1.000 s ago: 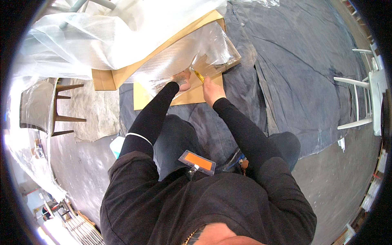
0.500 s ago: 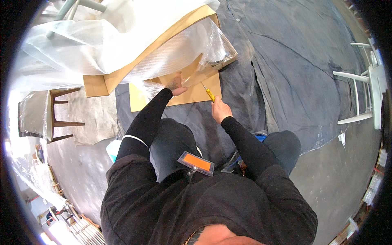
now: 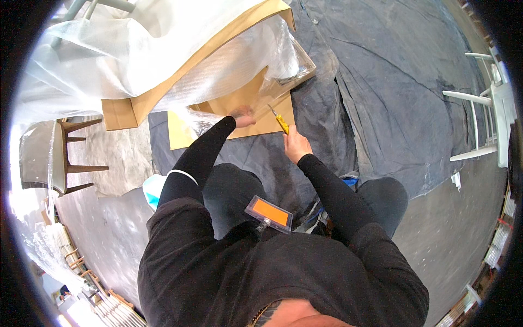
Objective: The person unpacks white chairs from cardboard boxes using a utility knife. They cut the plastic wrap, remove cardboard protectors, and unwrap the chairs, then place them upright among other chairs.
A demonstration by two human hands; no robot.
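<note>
In the head view, a dark blue-grey cloth point(image 3: 408, 98) covers much of the floor. Toward its left edge lies a flat brown cardboard sheet point(image 3: 267, 126), its near part bare. Behind it stands a long bent brown cardboard strip point(image 3: 190, 72), with translucent white sheeting point(image 3: 109, 60) draped beyond.

The right hand point(image 3: 297, 146) has its fingers closed round a yellow-handled cutter point(image 3: 281, 122), blade out, over the sheet's near right part. The left hand point(image 3: 243, 117) is blurred above the sheet; its fingers look loosely extended, but whether they hold anything I cannot tell.

Clear crinkled plastic film point(image 3: 284, 68) bunches around the strip's right end. The wrapping seems partly opened at the near side; film remains at that end, and the white sheeting is still in place.
</note>
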